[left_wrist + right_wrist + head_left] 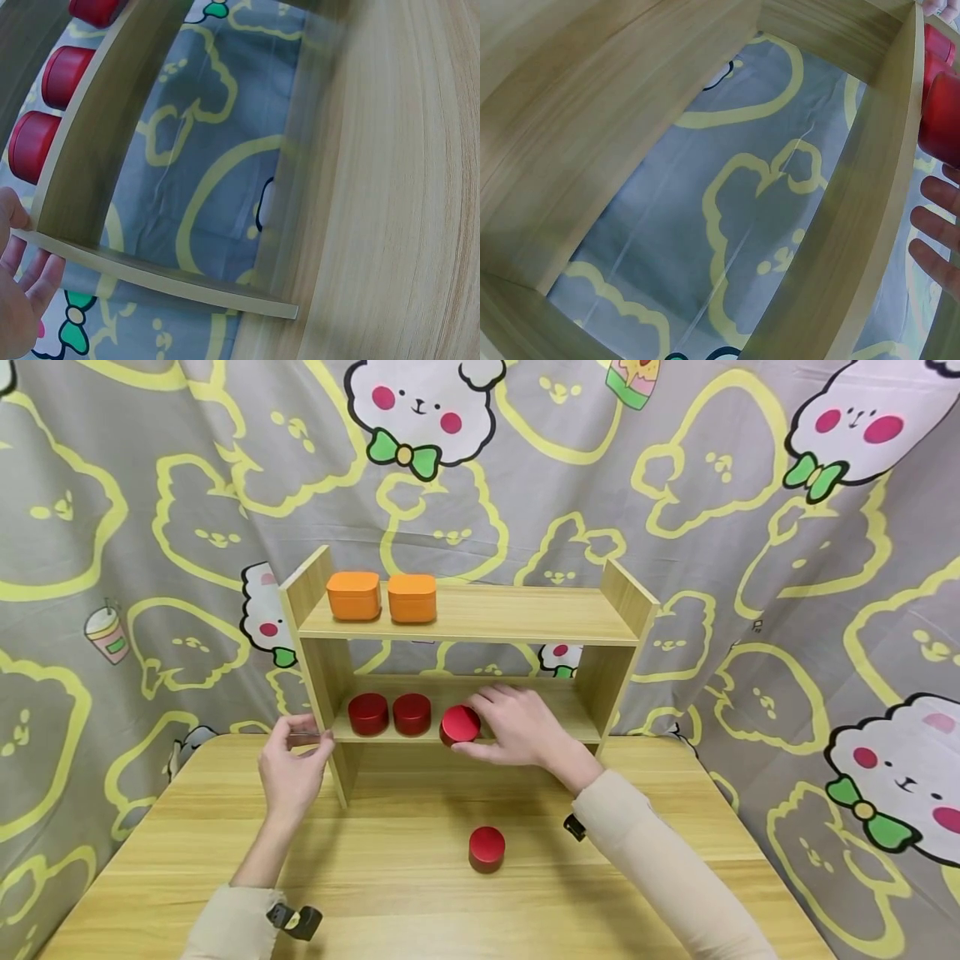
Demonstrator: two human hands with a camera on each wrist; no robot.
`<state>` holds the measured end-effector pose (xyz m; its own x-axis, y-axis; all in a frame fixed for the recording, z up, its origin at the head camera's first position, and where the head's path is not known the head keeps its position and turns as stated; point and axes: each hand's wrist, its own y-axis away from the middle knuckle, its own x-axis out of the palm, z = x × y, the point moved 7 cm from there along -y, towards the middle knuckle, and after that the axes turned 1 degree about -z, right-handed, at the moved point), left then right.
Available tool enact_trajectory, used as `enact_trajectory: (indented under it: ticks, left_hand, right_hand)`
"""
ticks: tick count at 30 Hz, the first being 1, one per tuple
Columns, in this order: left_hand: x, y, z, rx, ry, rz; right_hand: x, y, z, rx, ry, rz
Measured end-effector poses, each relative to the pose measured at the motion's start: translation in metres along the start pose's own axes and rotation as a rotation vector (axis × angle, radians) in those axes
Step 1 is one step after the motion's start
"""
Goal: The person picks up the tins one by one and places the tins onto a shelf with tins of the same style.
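Note:
My right hand (519,725) holds a red round tin (459,726) between thumb and fingers at the front edge of the middle board. The tin leans slightly; in the right wrist view the same tin (940,124) shows beside the fingers. Left of it, a red tin (412,715) and another red tin (368,716) stand side by side on that board. My left hand (292,770) pinches the left side panel of the wooden shelf (517,612), thumb in front and fingers round the edge. One more red tin (487,850) stands on the table below.
An orange box (355,597) and a second orange box (412,599) sit at the left of the top board. The shelf stands towards the back of the wooden table (390,885). Behind hangs a patterned curtain (525,485).

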<state>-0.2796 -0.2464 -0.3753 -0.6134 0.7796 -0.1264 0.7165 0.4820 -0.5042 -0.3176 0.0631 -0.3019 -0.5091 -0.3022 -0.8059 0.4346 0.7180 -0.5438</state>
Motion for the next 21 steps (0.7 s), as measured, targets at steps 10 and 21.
enact_trajectory:
  ticks: [10, 21]
  left_hand:
    - [0.0, -0.001, 0.0, 0.009, 0.002, -0.005]
    - [0.0, 0.0, 0.001, 0.008, -0.003, -0.006]
  right_hand:
    - [0.008, -0.004, -0.007, 0.08, -0.009, 0.016]
    - [0.019, -0.004, -0.01, 0.14, 0.002, 0.044]
